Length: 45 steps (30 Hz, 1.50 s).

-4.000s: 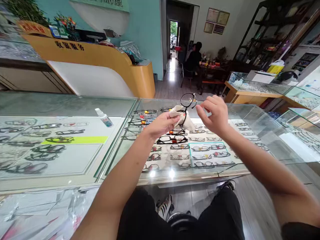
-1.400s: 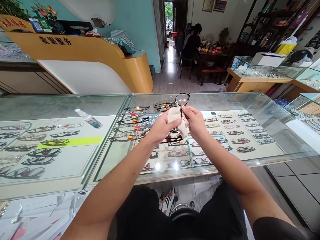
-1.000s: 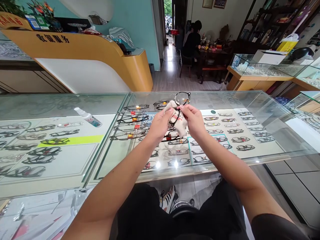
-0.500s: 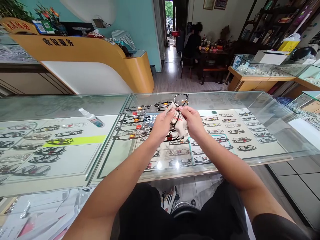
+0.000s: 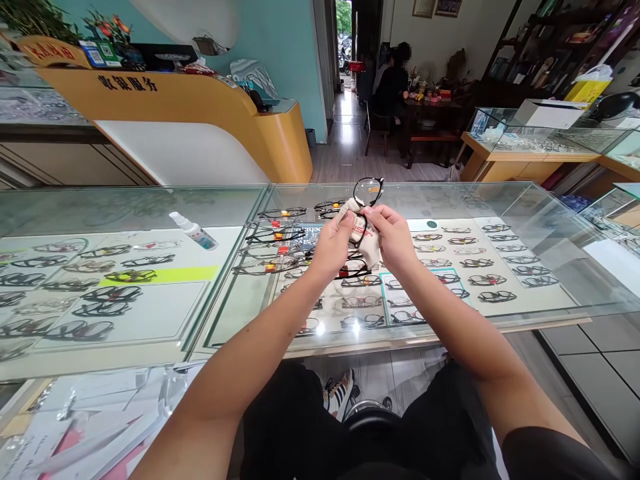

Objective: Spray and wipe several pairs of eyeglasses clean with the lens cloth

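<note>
A pair of black-framed glasses (image 5: 369,191) is held upright above the glass display counter (image 5: 150,200). My left hand (image 5: 334,245) pinches a beige cleaning cloth (image 5: 369,248) around the lower lens. My right hand (image 5: 395,237) is closed on the frame and cloth from the right side. The upper lens sticks out above both hands. Part of the frame is hidden by the cloth and fingers.
A small spray bottle (image 5: 194,231) lies on the counter to the left. Rows of glasses (image 5: 450,267) fill the case under the glass. An orange reception desk (image 5: 200,107) stands beyond. A person in black (image 5: 395,83) sits at a far table.
Four seconds ago my right hand was apart from the glasses; it now grips them together with the cloth. Since then both hands shift slightly while holding the frame.
</note>
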{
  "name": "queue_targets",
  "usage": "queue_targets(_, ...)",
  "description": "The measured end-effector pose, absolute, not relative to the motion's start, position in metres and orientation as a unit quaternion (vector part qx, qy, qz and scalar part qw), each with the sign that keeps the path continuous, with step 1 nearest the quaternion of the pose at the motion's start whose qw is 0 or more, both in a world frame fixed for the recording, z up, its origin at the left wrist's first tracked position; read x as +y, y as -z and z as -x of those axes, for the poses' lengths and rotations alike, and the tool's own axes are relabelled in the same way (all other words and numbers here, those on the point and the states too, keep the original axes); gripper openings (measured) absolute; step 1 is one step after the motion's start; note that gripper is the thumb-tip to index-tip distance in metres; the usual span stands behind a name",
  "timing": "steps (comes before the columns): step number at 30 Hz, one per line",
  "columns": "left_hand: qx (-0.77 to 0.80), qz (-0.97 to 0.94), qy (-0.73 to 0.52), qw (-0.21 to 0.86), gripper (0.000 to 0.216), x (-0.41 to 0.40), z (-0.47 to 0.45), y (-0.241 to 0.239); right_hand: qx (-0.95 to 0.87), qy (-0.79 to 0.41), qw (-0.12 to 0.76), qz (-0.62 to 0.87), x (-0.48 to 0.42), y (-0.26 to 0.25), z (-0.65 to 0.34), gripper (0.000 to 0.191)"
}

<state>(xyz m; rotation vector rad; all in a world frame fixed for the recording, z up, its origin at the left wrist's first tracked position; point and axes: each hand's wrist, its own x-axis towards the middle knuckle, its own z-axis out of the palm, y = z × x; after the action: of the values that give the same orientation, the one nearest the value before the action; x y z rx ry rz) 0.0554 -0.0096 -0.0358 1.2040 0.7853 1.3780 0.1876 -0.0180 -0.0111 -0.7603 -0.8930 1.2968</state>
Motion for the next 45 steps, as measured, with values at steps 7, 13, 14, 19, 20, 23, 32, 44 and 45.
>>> queue_targets(7, 0.296, -0.561, -0.527, 0.565, 0.071, -0.008, -0.055, 0.039, -0.360, -0.587, 0.645, 0.331, -0.009, 0.012, -0.196, 0.044)
queue_targets(13, 0.335, -0.513, -0.593, 0.523, 0.061, -0.009, -0.061, 0.039, -0.412, -0.584, 0.619, 0.325, -0.015, 0.018, -0.186, 0.049)
queue_targets(14, 0.342, -0.504, -0.600, 0.518, 0.060, -0.009, -0.061, 0.040, -0.417, -0.582, 0.618, 0.324, -0.016, 0.018, -0.185, 0.049)
queue_targets(19, 0.319, -0.479, -0.592, 0.564, 0.065, -0.005, -0.058, 0.041, -0.426, -0.547, 0.641, 0.328, -0.014, 0.014, -0.192, 0.046)
queue_targets(20, 0.313, -0.478, -0.593, 0.568, 0.066, -0.004, -0.057, 0.041, -0.427, -0.534, 0.650, 0.332, -0.012, 0.012, -0.197, 0.045)
queue_targets(23, 0.327, -0.467, -0.611, 0.550, 0.065, 0.001, -0.050, 0.042, -0.424, -0.489, 0.681, 0.343, -0.003, 0.006, -0.217, 0.040)
queue_targets(32, 0.373, -0.601, -0.446, 0.548, 0.062, -0.020, -0.046, 0.035, -0.392, -0.452, 0.732, 0.326, 0.016, -0.012, -0.283, 0.031)
queue_targets(44, 0.275, -0.874, -0.155, 0.369, 0.031, -0.063, -0.077, 0.049, -0.448, -0.465, 0.707, 0.287, 0.013, -0.011, -0.278, 0.038)
queue_targets(45, 0.274, -0.879, -0.172, 0.350, 0.031, -0.062, -0.075, 0.048, -0.455, -0.459, 0.706, 0.290, 0.013, -0.011, -0.278, 0.038)
